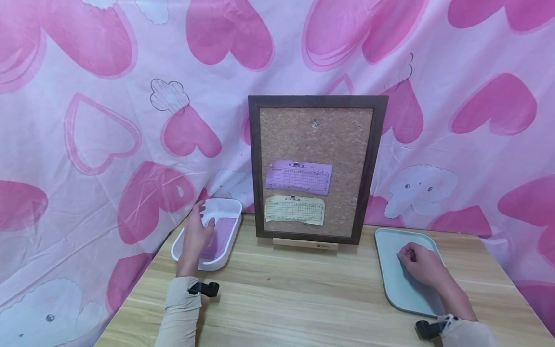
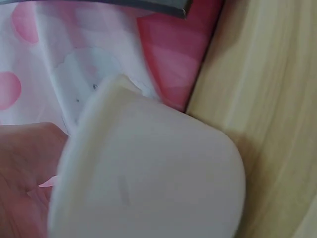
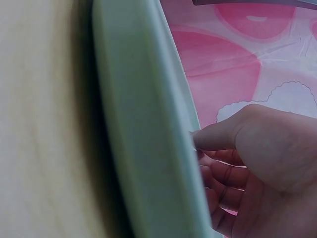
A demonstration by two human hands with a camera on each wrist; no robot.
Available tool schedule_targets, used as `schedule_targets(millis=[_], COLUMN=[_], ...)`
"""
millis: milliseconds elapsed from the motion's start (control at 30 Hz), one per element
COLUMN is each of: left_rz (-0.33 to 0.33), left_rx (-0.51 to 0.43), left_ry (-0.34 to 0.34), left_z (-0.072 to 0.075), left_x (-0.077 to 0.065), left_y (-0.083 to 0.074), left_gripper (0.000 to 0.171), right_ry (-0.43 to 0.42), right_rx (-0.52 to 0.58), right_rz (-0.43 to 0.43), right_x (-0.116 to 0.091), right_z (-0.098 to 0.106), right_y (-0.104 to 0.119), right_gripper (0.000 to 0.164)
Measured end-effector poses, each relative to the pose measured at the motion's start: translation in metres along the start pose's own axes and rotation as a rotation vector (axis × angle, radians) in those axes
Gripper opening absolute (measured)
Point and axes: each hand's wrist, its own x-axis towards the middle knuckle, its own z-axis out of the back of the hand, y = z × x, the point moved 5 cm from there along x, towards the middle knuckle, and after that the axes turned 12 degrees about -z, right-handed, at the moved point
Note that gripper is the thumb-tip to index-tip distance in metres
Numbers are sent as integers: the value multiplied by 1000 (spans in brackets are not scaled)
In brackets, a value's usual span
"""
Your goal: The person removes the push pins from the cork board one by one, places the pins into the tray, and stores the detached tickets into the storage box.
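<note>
My left hand (image 1: 198, 236) is over the white plastic basket (image 1: 235, 205), its fingers loosely bent and thumb apart. Inside the basket lies a purple printed slip (image 1: 223, 231), partly covered by that hand. In the left wrist view the basket wall (image 2: 163, 168) hides most of the fingers. My right hand (image 1: 422, 264) is low over the pale green tray (image 1: 392, 284), thumb and forefinger drawn together and the other fingers curled. The tray's side (image 3: 143, 124) hides the fingertips in the right wrist view; I cannot tell whether they pinch something small.
Between the hands a dark-framed cork board (image 1: 338, 144) stands on a wooden base (image 1: 303, 245). A purple slip (image 1: 299, 178) and a pale yellow slip (image 1: 295, 210) are pinned to it, and a clear pushpin (image 1: 315, 125) sits above. A pink heart-patterned cloth (image 1: 208, 140) hangs behind the wooden table (image 1: 277, 299).
</note>
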Motion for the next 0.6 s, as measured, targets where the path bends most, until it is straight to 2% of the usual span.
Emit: schedule_targets(millis=[333, 600], left_rz=[-107, -169], left_rx=[-62, -72], left_ry=[-49, -90], left_z=[3, 9], left_x=[5, 8], left_y=[-24, -47], left_gripper=[48, 42], right_ry=[-5, -106], right_rx=[36, 70], right_rz=[-7, 21], right_x=[1, -1], right_z=[2, 12], right_y=[3, 16], right_gripper=[25, 23])
